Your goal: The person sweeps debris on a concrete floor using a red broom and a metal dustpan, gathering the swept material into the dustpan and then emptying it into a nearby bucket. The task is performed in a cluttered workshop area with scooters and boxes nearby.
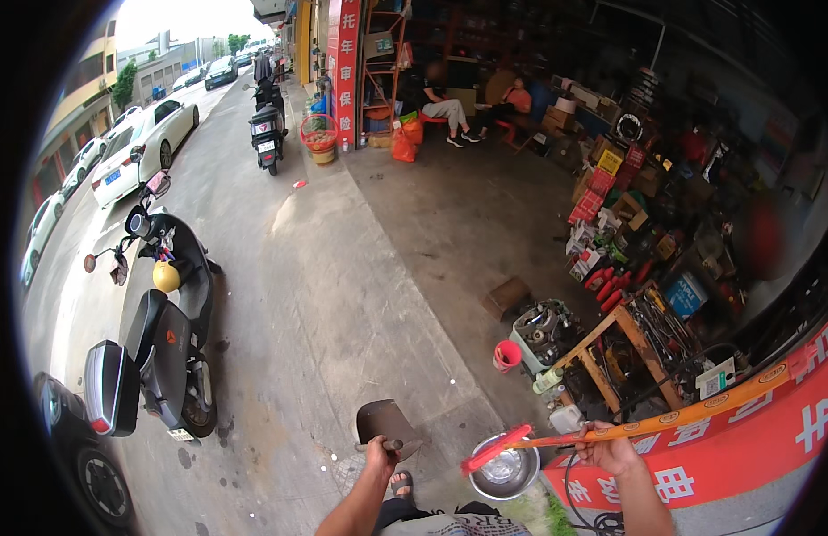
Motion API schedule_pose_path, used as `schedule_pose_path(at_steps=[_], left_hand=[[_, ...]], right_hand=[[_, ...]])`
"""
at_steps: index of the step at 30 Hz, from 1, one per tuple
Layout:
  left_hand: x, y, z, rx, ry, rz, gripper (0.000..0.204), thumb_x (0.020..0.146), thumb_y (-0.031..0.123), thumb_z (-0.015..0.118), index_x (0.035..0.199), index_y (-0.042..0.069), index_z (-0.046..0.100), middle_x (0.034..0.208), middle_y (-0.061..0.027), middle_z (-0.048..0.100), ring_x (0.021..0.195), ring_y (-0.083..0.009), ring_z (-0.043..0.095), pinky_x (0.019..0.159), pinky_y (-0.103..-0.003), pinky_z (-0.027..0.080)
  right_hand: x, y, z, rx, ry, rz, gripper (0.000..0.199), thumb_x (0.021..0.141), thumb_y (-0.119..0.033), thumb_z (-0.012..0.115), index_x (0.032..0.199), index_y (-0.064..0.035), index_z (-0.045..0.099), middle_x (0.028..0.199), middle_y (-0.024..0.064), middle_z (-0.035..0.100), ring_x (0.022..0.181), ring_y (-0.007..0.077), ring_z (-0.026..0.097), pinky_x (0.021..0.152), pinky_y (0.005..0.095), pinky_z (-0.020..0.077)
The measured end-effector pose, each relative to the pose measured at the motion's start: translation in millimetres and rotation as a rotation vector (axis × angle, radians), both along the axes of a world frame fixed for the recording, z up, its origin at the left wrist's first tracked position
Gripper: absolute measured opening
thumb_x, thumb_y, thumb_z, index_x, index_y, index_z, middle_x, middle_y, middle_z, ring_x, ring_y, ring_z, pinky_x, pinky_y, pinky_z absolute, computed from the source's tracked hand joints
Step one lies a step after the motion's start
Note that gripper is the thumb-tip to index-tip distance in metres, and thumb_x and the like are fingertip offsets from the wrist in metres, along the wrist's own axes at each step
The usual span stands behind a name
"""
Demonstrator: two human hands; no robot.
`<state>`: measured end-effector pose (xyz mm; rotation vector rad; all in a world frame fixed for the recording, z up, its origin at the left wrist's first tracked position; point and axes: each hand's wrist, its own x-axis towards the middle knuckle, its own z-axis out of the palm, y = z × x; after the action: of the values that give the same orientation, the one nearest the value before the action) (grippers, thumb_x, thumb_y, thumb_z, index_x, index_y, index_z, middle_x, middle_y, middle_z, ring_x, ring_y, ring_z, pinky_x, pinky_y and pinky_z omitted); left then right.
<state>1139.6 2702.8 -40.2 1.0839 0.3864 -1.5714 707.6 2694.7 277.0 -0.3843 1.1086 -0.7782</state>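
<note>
My left hand [378, 454] is closed round the handle of a dark metal dustpan [378, 420], whose pan hangs in front of my feet. In my right hand [615, 451] is a broom [691, 414] with a long orange handle, held nearly level and reaching off to the right. Its red head [494, 449] lies over the rim of a steel basin [506, 487] that stands on the ground. Whether the broom head touches the basin, I cannot tell. Beneath the dustpan one sandalled foot [401, 483] shows.
A parked scooter [177, 330] stands left, another [267, 125] farther off. To the right are a red bucket [507, 355], a crate of metal parts [543, 330], a wooden frame [602, 366] and a red sign panel [700, 460]. Two people sit at the back of the workshop.
</note>
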Motion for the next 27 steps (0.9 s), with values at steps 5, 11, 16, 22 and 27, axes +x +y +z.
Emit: schedule_pose_path(at_steps=[5,11,16,22,27], left_hand=[[58,-66,4,0.06,-0.022,0.151,0.013,0.076,0.019,0.051,0.085,0.014,0.043,0.074,-0.0041,0.046,0.058,-0.0161,0.047,0.043,-0.027,0.043],[137,-151,-18,0.073,-0.027,0.321,0.009,0.076,0.019,0.049,0.069,0.013,0.047,0.056,0.0005,0.041,0.046,-0.0122,0.042,0.042,-0.023,0.04],[192,-237,-38,0.112,-0.087,0.379,0.011,0.078,0.023,0.044,0.072,0.015,0.047,0.062,0.0024,0.042,0.05,-0.0128,0.042,0.045,-0.023,0.037],[221,-380,7,-0.053,-0.193,0.266,0.038,0.085,0.037,0.029,0.098,0.006,0.045,0.094,-0.0072,0.044,0.083,-0.0199,0.041,0.074,-0.027,0.032],[238,-506,65,-0.2,-0.163,0.171,0.065,0.09,0.049,0.016,0.12,-0.002,0.044,0.121,-0.0152,0.046,0.111,-0.0258,0.041,0.098,-0.031,0.028]], right_hand=[[44,-103,12,-0.06,-0.099,-0.014,0.021,0.081,-0.022,0.048,0.085,-0.0035,0.056,0.077,0.0148,0.059,0.065,0.0237,0.056,0.062,0.0361,0.0466],[106,-275,12,-0.244,-0.299,-0.078,0.025,0.082,-0.013,0.051,0.102,0.001,0.055,0.087,0.0173,0.061,0.067,0.0172,0.058,0.059,0.0269,0.0498],[116,-420,-55,-0.031,0.006,0.155,0.019,0.088,-0.016,0.049,0.1,-0.0019,0.049,0.079,0.005,0.052,0.05,0.0062,0.042,0.043,0.0196,0.0362],[135,-563,-147,-0.089,0.235,0.246,0.011,0.084,-0.013,0.052,0.078,-0.0048,0.046,0.063,0.0016,0.043,0.044,0.0094,0.042,0.041,0.0264,0.0359],[140,-641,-137,-0.025,0.151,0.146,0.013,0.082,-0.012,0.054,0.076,-0.0031,0.046,0.062,0.0023,0.044,0.046,0.0098,0.043,0.041,0.0274,0.0368]])
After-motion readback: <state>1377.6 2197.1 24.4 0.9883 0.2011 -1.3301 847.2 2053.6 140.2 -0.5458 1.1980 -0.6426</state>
